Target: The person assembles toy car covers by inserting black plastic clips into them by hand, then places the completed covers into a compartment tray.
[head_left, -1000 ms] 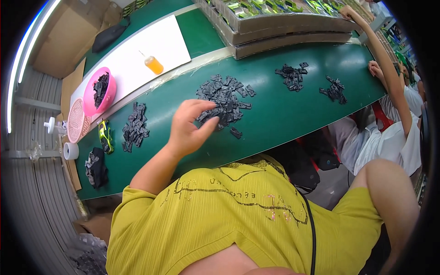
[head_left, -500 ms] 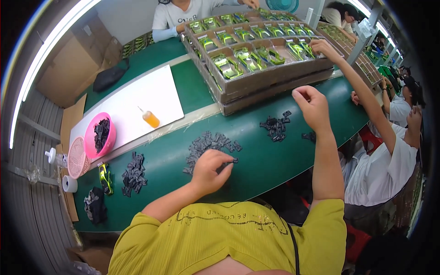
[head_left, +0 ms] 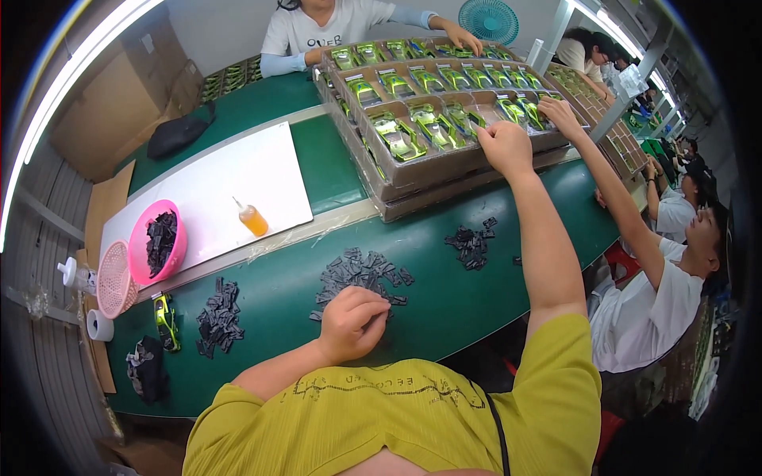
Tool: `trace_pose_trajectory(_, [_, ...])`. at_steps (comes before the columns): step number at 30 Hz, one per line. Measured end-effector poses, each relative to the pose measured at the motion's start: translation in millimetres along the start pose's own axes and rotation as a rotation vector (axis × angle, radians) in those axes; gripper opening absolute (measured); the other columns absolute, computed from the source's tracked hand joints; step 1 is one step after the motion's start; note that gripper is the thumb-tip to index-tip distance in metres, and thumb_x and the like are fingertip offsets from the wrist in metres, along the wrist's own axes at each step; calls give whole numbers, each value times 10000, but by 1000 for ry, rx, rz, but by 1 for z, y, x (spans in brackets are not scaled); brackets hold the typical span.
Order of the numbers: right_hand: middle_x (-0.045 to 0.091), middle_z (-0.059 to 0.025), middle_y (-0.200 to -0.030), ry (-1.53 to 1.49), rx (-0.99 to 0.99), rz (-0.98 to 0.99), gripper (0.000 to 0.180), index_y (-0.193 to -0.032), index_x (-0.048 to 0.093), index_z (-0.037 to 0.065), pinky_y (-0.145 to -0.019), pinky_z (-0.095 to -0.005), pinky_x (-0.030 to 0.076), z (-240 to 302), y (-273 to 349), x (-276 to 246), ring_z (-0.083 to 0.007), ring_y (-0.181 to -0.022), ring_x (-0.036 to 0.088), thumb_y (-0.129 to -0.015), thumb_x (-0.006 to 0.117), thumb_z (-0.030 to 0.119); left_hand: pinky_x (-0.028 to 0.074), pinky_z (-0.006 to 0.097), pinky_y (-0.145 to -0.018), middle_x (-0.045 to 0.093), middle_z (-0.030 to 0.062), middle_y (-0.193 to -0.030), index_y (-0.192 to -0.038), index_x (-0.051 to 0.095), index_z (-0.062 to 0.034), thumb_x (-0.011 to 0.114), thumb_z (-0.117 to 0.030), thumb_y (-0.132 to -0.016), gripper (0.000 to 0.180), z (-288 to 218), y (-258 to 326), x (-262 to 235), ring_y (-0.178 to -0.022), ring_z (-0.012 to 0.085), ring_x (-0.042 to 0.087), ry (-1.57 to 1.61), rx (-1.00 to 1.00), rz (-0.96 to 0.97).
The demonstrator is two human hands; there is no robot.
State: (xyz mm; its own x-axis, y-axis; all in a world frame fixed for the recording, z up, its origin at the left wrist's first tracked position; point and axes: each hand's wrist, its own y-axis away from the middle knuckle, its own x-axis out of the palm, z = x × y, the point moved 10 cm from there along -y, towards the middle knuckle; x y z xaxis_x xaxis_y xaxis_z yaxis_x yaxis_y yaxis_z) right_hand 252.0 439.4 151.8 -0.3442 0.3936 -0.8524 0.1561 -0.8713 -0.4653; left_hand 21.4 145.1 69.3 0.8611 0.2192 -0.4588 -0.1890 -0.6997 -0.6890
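My left hand (head_left: 352, 324) is curled closed at the near edge of a pile of small black plastic pieces (head_left: 361, 270). Its fingertips face down, and anything in them is hidden. Reaching forward, my right hand (head_left: 506, 148) is at the front edge of a cardboard tray (head_left: 444, 168), fingers bent together. Beside its thumb lies the end of a green toy car shell (head_left: 462, 119); whether the fingers grip it is hidden. More green shells (head_left: 397, 136) sit in the tray's compartments. A smaller black pile (head_left: 471, 244) lies below my right forearm.
Another black pile (head_left: 220, 317), a lone green shell (head_left: 167, 321) and a dark cloth (head_left: 147, 369) lie at left. A pink bowl (head_left: 176, 238) and an orange-filled bottle (head_left: 252, 217) stand farther back. A co-worker's hand (head_left: 560, 117) touches the tray's right side; another person's hand (head_left: 463, 37) is over its back.
My right hand has moved forward and left from above the table to the tray's front edge. My left hand has drawn back slightly and closed further. The far person's arm has reached across the tray.
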Motion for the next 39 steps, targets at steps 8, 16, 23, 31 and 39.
trace_pose_trajectory(8, [694, -222, -971, 196, 149, 253, 334, -940, 734, 30, -842, -465, 529, 27, -58, -25, -390, -918, 673, -793, 610, 302, 522, 345, -662, 660, 86, -838, -852, 662, -25, 702, 29, -688, 177, 6, 2, 0, -772, 261, 640, 59, -18, 9])
trace_pose_trajectory(16, [666, -245, -1103, 544, 331, 280, 490, -1032, 697, -36, -921, -449, 502, -180, -107, 42, -356, -1056, 649, -813, 637, 398, 519, 349, -648, 657, 91, -842, -853, 660, -22, 696, 36, -680, 187, 13, 3, -2, -771, 269, 638, 83, -53, -19])
trace_pose_trajectory(23, [692, -244, -966, 149, 349, 390, 673, -974, 694, -80, -786, -423, 505, -227, -139, 67, -345, -922, 677, -759, 706, 557, 518, 356, -667, 653, 115, -833, -862, 663, -11, 696, 60, -676, 201, 19, 3, 1, -763, 285, 639, 117, -40, -14])
trace_pose_trajectory(31, [708, -203, -938, 406, 200, -42, 674, -1043, 676, -75, -819, -375, 513, -163, -127, -3, -309, -934, 677, -728, 748, 516, 520, 342, -655, 657, 92, -830, -852, 665, -18, 700, 51, -676, 192, 24, 6, 4, -758, 266, 635, 109, -32, 10])
trace_pose_trajectory(39, [556, -160, -1239, -459, 53, 79, 618, -1347, 399, -7, -908, -325, 478, -19, 66, -82, -217, -1120, 574, -835, 726, 105, 517, 358, -745, 662, 130, -966, -967, 656, -10, 717, 21, -703, 272, 17, 2, 4, -854, 289, 642, 82, -66, 5])
